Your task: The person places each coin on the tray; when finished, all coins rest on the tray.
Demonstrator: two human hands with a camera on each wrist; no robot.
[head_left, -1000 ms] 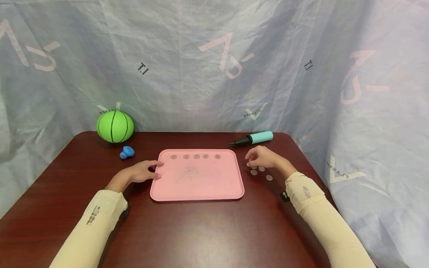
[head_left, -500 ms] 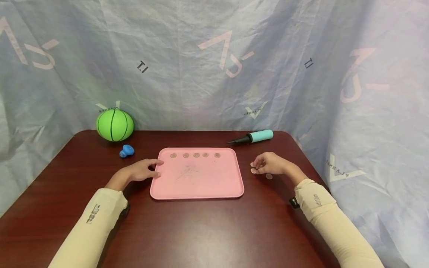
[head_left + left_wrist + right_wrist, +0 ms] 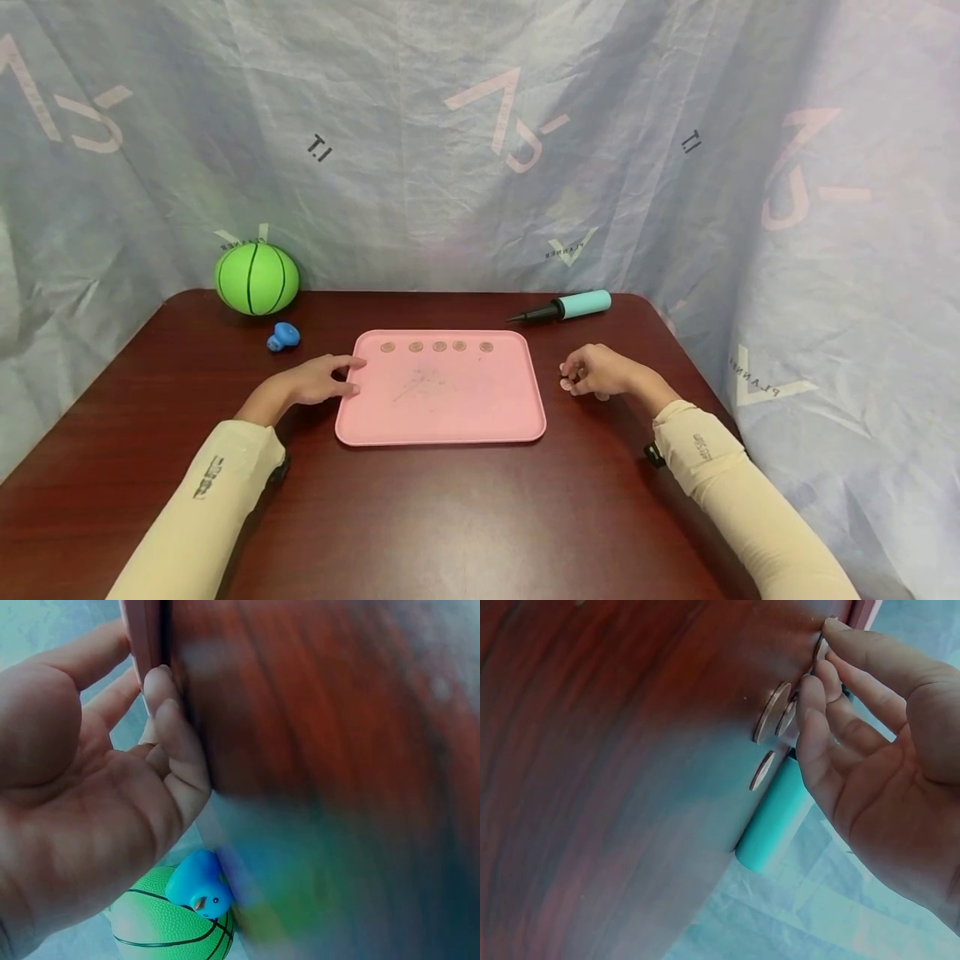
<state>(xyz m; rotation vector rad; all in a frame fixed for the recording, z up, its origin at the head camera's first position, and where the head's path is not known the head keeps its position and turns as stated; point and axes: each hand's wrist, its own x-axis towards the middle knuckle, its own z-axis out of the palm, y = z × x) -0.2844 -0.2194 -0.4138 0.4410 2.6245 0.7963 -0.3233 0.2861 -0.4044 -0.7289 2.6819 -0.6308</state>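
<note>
At the left edge of the pink tray, my left hand rests its thumb and forefinger over the rim. The left wrist view shows its other fingers loosely bent against the tray's edge. Along the tray's far side lies a row of several coins. To the right of the tray, my right hand has thumb and forefinger at opposite sides of a coin, pinching it low at the tabletop. More coins lie on the table under the right hand, mostly hidden from the head view.
A teal hand pump with a black nozzle lies behind the right hand. At the back left are a green ball with black lines and a blue rubber duck. A grey-blue curtain hangs behind the dark wooden table.
My right hand has drawn back toward me from the farther coins, then closed its fingertips in on the coin nearest the tray. The left hand and the tray have stayed put.
</note>
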